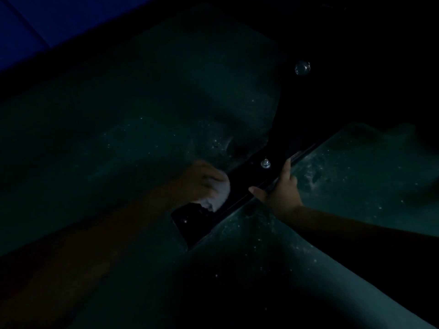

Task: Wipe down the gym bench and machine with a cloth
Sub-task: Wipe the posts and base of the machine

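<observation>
The scene is very dark. A black metal base bar (244, 186) of the machine runs diagonally across the floor, with a bolt (265, 163) on top. My left hand (202, 181) grips a white cloth (217, 194) and presses it on the bar's left side near its lower end. My right hand (281, 189) holds the bar's right edge just below the bolt, thumb on top and fingers along the edge.
Dusty dark green floor (261, 257) lies on both sides of the bar. The bar joins a black upright part (308, 103) of the machine at the upper right, which carries a shiny round knob (302, 67). A blue surface (35, 24) fills the top left corner.
</observation>
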Demonstrator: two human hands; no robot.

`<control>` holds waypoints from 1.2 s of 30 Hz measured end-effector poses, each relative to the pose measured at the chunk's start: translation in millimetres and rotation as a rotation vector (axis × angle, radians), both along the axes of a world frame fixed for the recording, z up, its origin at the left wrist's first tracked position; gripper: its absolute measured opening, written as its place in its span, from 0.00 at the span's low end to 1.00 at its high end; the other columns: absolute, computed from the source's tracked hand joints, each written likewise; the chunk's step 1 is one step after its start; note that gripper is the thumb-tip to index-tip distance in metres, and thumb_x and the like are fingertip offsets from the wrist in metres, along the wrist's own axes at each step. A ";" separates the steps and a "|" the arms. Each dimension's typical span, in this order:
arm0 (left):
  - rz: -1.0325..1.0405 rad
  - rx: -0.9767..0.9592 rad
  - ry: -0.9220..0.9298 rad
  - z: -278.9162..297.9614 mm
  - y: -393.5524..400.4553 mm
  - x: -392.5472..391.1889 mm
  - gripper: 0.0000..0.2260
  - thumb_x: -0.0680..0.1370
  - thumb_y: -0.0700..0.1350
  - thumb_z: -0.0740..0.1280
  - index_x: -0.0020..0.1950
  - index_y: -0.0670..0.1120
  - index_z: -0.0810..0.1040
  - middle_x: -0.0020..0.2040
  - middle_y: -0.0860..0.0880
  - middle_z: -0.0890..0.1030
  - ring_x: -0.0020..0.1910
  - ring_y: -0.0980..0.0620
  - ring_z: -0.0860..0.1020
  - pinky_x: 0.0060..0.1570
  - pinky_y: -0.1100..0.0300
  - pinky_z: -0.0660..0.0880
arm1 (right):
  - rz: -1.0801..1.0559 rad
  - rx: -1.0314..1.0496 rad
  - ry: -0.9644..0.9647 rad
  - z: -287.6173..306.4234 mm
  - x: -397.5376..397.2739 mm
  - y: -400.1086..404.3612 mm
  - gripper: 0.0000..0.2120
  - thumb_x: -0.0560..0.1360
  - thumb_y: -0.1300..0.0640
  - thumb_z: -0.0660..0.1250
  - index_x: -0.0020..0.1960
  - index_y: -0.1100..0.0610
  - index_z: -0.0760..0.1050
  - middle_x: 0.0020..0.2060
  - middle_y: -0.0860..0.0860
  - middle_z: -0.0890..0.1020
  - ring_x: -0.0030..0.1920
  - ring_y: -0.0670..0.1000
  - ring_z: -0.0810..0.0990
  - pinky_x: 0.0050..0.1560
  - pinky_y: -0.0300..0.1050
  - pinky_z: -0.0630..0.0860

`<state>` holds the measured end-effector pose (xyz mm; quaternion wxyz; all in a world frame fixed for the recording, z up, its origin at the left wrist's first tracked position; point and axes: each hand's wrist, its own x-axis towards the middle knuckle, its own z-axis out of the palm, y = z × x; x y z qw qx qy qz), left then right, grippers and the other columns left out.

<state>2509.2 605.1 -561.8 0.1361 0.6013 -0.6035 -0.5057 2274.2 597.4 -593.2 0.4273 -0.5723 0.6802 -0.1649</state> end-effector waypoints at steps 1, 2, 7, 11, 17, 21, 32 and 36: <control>-0.068 0.014 -0.027 -4.7 5.1 -9.3 0.14 0.72 0.30 0.71 0.58 0.35 0.78 0.61 0.45 0.72 0.57 0.53 0.74 0.52 0.63 0.76 | 0.004 0.003 0.004 -0.5 4.5 3.4 0.57 0.69 0.46 0.74 0.76 0.56 0.33 0.73 0.64 0.55 0.71 0.63 0.62 0.66 0.51 0.65; -0.093 0.023 -0.021 -7.4 7.5 -17.6 0.11 0.72 0.30 0.71 0.53 0.39 0.78 0.58 0.49 0.70 0.55 0.55 0.74 0.53 0.58 0.77 | 0.012 0.007 0.009 -0.2 8.4 6.5 0.57 0.69 0.46 0.74 0.76 0.56 0.32 0.73 0.63 0.55 0.71 0.62 0.61 0.66 0.51 0.64; 0.254 0.252 0.190 -0.8 -13.0 1.0 0.14 0.73 0.28 0.63 0.38 0.46 0.70 0.39 0.45 0.72 0.33 0.49 0.75 0.25 0.61 0.68 | 0.042 0.028 -0.010 2.9 7.1 11.2 0.55 0.71 0.48 0.73 0.77 0.55 0.32 0.74 0.64 0.54 0.71 0.63 0.63 0.65 0.51 0.66; 0.059 -0.025 -0.317 8.3 -20.6 32.7 0.08 0.74 0.29 0.66 0.47 0.39 0.81 0.50 0.49 0.72 0.51 0.45 0.73 0.45 0.60 0.69 | 0.073 0.041 -0.030 6.1 0.8 12.3 0.55 0.71 0.49 0.73 0.77 0.54 0.32 0.73 0.64 0.55 0.70 0.63 0.64 0.65 0.51 0.65; 0.071 0.143 0.117 -1.0 0.4 3.2 0.19 0.77 0.27 0.62 0.38 0.49 0.80 0.45 0.46 0.73 0.39 0.51 0.74 0.32 0.67 0.74 | 0.081 0.059 0.007 9.1 0.6 13.5 0.53 0.72 0.49 0.73 0.77 0.54 0.35 0.73 0.63 0.55 0.70 0.62 0.65 0.65 0.51 0.66; 0.282 0.321 0.000 -11.6 5.9 55.0 0.18 0.78 0.36 0.59 0.30 0.43 0.78 0.27 0.44 0.71 0.22 0.50 0.68 0.25 0.61 0.63 | 0.075 -0.052 0.004 14.0 8.4 24.9 0.44 0.72 0.52 0.73 0.78 0.56 0.48 0.69 0.60 0.62 0.66 0.60 0.68 0.61 0.46 0.68; 0.435 -0.210 0.025 17.0 80.1 41.6 0.16 0.76 0.38 0.69 0.50 0.61 0.78 0.46 0.55 0.82 0.42 0.51 0.82 0.40 0.55 0.80 | 0.668 -0.352 0.300 9.9 30.9 18.9 0.23 0.75 0.45 0.66 0.68 0.49 0.71 0.70 0.52 0.66 0.68 0.56 0.64 0.68 0.49 0.63; 0.156 -0.233 -0.313 2.3 89.0 30.2 0.13 0.76 0.41 0.69 0.59 0.52 0.79 0.58 0.51 0.76 0.56 0.53 0.76 0.58 0.55 0.72 | 0.750 -0.367 0.325 2.7 26.7 14.0 0.25 0.75 0.48 0.67 0.70 0.50 0.69 0.73 0.53 0.64 0.71 0.57 0.62 0.70 0.51 0.62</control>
